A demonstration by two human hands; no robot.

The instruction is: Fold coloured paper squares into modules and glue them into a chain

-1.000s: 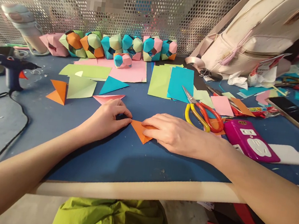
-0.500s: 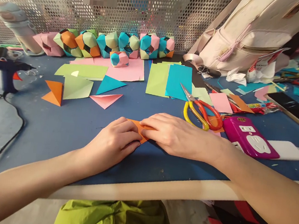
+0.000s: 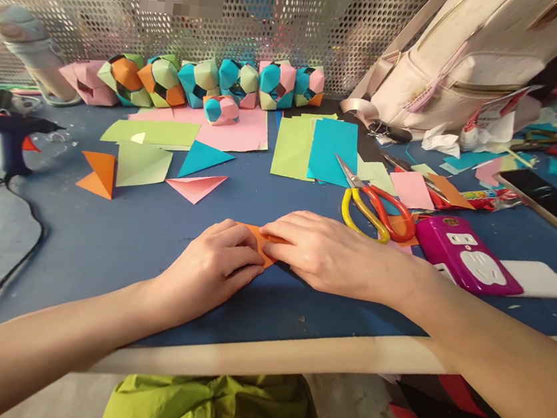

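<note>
Both hands meet over a small folded piece of orange paper (image 3: pixel 267 259) on the blue table, close to its front edge. My left hand (image 3: pixel 217 262) grips the paper's left part, fingers curled and pressed down. From the right, my right hand (image 3: pixel 309 249) pinches the other part, its fingertips on the fold. Much of the paper is hidden under the fingers. Just beyond lie a folded pink paper (image 3: pixel 196 187), a folded blue triangle (image 3: pixel 206 159), a pale green sheet (image 3: pixel 143 165) and a folded orange piece (image 3: pixel 98 175).
Yellow-and-red scissors (image 3: pixel 376 207) lie right of my right hand, before a purple power strip (image 3: pixel 469 257). Several folded paper balls (image 3: pixel 202 85) line the mesh back panel. A glue gun (image 3: pixel 10 135) with its cord stands left; a backpack (image 3: pixel 455 68) and phone (image 3: pixel 555 207) are right.
Both hands stay on the orange paper in nearly the same pose. The view has shifted very slightly; nothing else visibly moved.
</note>
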